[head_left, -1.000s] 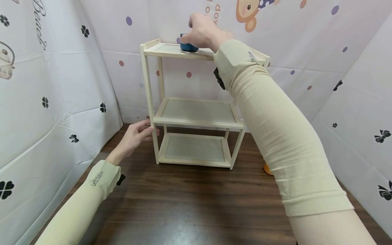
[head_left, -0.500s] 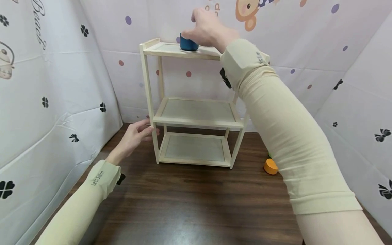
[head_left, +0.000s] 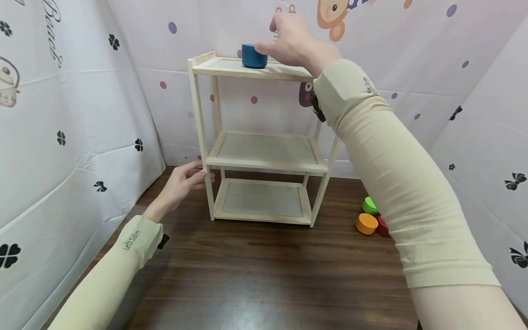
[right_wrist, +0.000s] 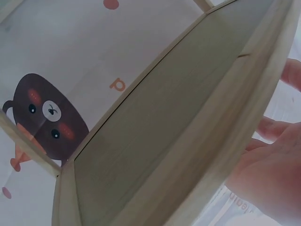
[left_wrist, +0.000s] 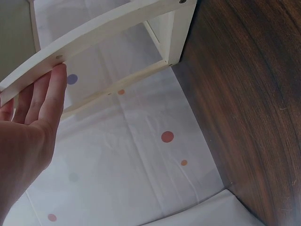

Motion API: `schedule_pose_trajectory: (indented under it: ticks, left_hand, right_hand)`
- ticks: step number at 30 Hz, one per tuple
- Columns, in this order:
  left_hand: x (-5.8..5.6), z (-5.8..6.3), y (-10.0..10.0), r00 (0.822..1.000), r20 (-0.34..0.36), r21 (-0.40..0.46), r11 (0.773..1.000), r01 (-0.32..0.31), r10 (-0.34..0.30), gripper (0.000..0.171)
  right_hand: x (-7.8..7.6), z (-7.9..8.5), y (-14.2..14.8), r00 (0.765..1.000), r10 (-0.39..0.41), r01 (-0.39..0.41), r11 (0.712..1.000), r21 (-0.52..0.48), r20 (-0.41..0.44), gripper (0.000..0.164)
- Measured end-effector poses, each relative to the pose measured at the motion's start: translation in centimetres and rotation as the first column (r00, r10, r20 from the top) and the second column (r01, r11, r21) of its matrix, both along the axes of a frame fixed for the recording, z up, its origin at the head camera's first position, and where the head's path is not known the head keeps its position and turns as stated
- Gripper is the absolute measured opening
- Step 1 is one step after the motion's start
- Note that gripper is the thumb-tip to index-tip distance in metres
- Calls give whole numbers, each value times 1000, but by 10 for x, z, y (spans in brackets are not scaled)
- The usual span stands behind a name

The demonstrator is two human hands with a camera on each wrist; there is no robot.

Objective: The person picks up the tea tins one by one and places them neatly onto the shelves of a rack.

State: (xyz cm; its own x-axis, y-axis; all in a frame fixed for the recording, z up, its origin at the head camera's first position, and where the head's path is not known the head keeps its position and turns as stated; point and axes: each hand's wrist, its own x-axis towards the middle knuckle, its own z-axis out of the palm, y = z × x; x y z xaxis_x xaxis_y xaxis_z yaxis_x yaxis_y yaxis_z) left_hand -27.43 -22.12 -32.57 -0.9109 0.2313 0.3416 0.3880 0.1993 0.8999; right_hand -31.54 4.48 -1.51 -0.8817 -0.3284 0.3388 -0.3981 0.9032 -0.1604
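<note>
Your left hand (head_left: 178,185), at nine o'clock, grips the white rack's front-left post (head_left: 201,137), thumb in front, fingers behind. Green block (head_left: 370,206), orange block (head_left: 366,224) and red block (head_left: 383,227) sit at four o'clock. Your right hand (head_left: 294,43), just past twelve, has thumb and fingers apart, holding nothing. It is nearer the squat, upright blue cylinder (head_left: 254,57) on the top shelf (head_left: 227,65), at its eight o'clock; contact is unclear. Your right wrist view shows that shelf's underside (right_wrist: 155,103), hidden from the head view, but not the cylinder.

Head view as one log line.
blue block: on shelf top | right hand: by block, contact unclear | left hand: grips left shelf post | orange block, green block, red block: on table
</note>
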Motion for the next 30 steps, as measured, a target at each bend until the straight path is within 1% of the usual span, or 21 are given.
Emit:
schedule_pose_trajectory:
  ticks: [8,11,16,22,26,30]
  left_hand:
    - [1,1,-1,1000,10,5,1000,-5,5,42]
    - [1,1,-2,1000,7,13,1000,-3,3,42]
    - [1,0,-3,1000,6,30,1000,3,-3,42]
    - [1,1,-3,1000,13,22,1000,-1,1,42]
    - [2,1,-3,1000,23,30,1000,5,-5,44]
    - [2,1,-3,1000,25,36,999,10,-11,44]
  right_hand:
    - [2,-4,15,1000,10,-9,999,-36,9,67]
    - [3,-5,19,1000,18,-17,999,-51,12,68]
    - [4,-6,26,1000,4,-4,998,-55,8,70]
    - [7,-7,39,1000,-17,17,998,-65,-1,70]
    - [7,-7,47,1000,-19,18,998,-64,-18,71]
    - [5,-8,56,1000,-26,25,997,-73,-13,72]
